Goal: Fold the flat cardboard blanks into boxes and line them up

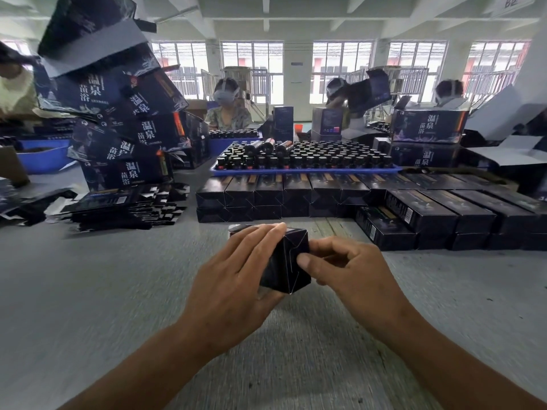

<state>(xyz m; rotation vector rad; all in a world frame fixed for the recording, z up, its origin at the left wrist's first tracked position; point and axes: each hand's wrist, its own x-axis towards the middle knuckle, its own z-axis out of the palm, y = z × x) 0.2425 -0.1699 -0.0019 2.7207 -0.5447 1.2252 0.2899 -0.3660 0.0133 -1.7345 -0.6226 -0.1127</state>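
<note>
- The left hand [236,270] held a small dark box [285,261] above the grey worktop [88,291]. Its fingers [260,238] lay along the top and left side of the box, and the palm was curled round it.
- The right hand [346,270] was at the right side of the box. Its thumb and bent fingers pinched the end flaps that faced the camera.
- The box was in the middle, near the person, between both hands.
- Behind it, the folded boxes [296,193] lay side by side in a long row, two layers high. More of them [444,217] lay to the right.
- A pile of flat blanks [127,205] sat on the left of the worktop.
- A blue tray [305,170] full of little dark bottles [305,156] stood behind the row.
- Big dark cartons [124,128] were stacked up on the far left.
- Other people [228,105] sat farther back, by the windows.
</note>
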